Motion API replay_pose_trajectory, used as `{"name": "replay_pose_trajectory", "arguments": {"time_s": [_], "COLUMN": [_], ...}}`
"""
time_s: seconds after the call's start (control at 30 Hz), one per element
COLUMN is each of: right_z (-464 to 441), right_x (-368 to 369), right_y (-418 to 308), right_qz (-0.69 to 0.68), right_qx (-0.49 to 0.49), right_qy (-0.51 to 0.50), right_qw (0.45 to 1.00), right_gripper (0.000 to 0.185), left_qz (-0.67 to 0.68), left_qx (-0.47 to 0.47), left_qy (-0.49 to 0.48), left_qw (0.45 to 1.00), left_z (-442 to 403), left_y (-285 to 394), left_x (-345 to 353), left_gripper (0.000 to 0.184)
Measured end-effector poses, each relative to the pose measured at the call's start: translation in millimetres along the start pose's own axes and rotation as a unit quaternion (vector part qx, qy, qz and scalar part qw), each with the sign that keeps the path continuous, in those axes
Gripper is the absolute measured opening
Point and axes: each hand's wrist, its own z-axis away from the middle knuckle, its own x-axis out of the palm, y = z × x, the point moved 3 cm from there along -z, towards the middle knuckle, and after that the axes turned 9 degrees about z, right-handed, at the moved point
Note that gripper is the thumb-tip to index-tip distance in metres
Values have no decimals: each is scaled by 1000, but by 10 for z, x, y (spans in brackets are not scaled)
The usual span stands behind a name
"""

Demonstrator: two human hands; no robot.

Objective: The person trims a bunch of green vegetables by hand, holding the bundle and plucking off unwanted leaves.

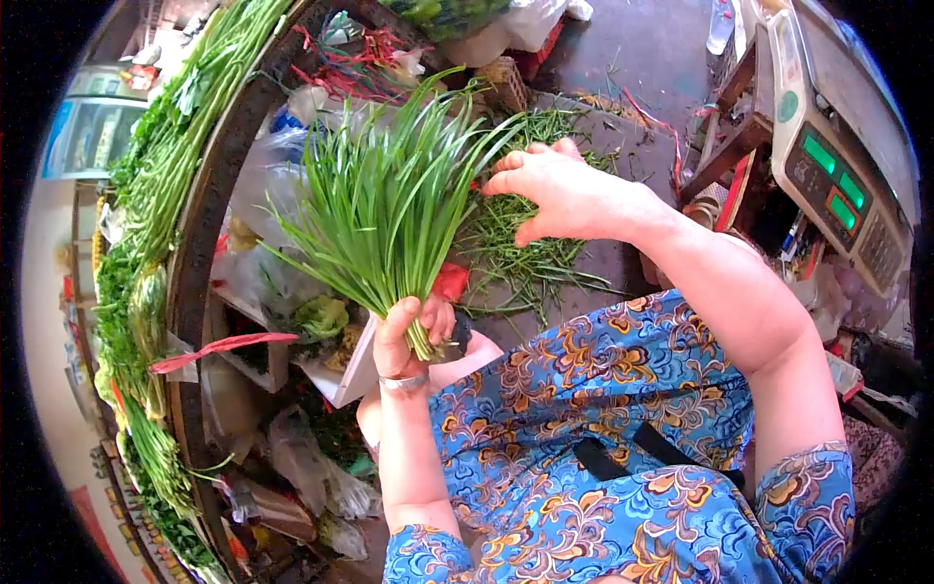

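Observation:
My left hand (416, 331) is wrapped round the pale stem ends of a bunch of garlic chives (389, 195), whose long green leaves fan upward and away from me. To the right of the leaf tips, my right hand (559, 195) is raised with its fingers apart and slightly bent, and nothing shows in it. Beneath that hand, a heap of loose green trimmings (530, 243) is scattered on the floor. A small red piece (450, 282) shows just beside the bunch, above my left hand.
A curved ledge with long green vegetables (180, 185) runs down the left. Red ties (375, 63) and plastic bags (263, 175) lie behind the bunch. A scale with lit green displays (832, 175) stands at the right. A crate (503, 83) sits at the back.

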Motion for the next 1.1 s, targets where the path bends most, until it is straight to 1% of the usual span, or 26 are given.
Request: {"name": "replay_pose_trajectory", "arguments": {"time_s": [0.07,0.1,0.13,0.2,0.23,0.3,0.33,0.4,0.43,0.53,0.57,0.63,0.77,0.83,0.87,0.93,0.97,1.0,1.07,1.1], "right_z": [-27,-43,-51,-59,-50,-26,-34,-41,-49,-35,-37,-47,-24,-15,-8,14,18,20,24,22], "right_x": [87,62,13,-29,-17,-88,-100,-182,-198,-310,-328,-322,-333,-347,-330,-352,-363,-392,-469,-494], "right_y": [56,26,4,2,21,56,70,72,62,-4,-1,22,14,11,17,-3,-1,2,0,7], "right_qz": [-119,-126,-125,-109,-108,-129,-128,-167,-172,-186,-185,-180,-185,-185,-185,-188,-188,-206,-223,-256], "right_qx": [-42,-19,-20,22,22,-26,-26,-57,-60,-41,-41,-6,11,20,20,-52,-52,-37,-22,2], "right_qy": [11,-13,-13,-59,-58,90,90,146,150,179,180,131,98,48,49,143,143,125,107,77], "right_qw": [992,992,992,992,992,987,987,973,972,965,965,975,978,981,981,970,970,970,969,964], "right_gripper": [53,47,47,39,39,26,26,25,25,27,27,27,26,32,32,33,33,31,30,28], "left_qz": [-5,-9,-9,-18,-18,-25,-25,-19,-19,-44,-48,-54,-71,-70,-75,-79,-33,13,12,11], "left_qx": [-1,-2,-1,4,4,-3,-3,-9,-10,-11,-15,-20,-21,-24,-21,-18,-15,-12,-11,-10], "left_qy": [7,14,14,3,2,25,24,15,15,33,33,31,18,21,29,37,31,25,21,17], "left_qw": [1000,1000,1000,1000,1000,999,999,1000,1000,998,998,998,997,997,997,996,999,1000,1000,1000], "left_z": [6,6,5,2,3,8,6,4,9,15,24,28,29,21,24,25,31,34,38,37], "left_y": [12,13,10,8,12,22,18,5,9,16,13,9,-2,8,21,23,11,1,-12,-13], "left_x": [25,37,38,45,61,95,82,56,65,87,85,62,21,61,101,112,85,62,28,27], "left_gripper": [32,34,34,34,34,34,34,32,32,30,30,31,32,32,32,32,29,32,34,36]}}
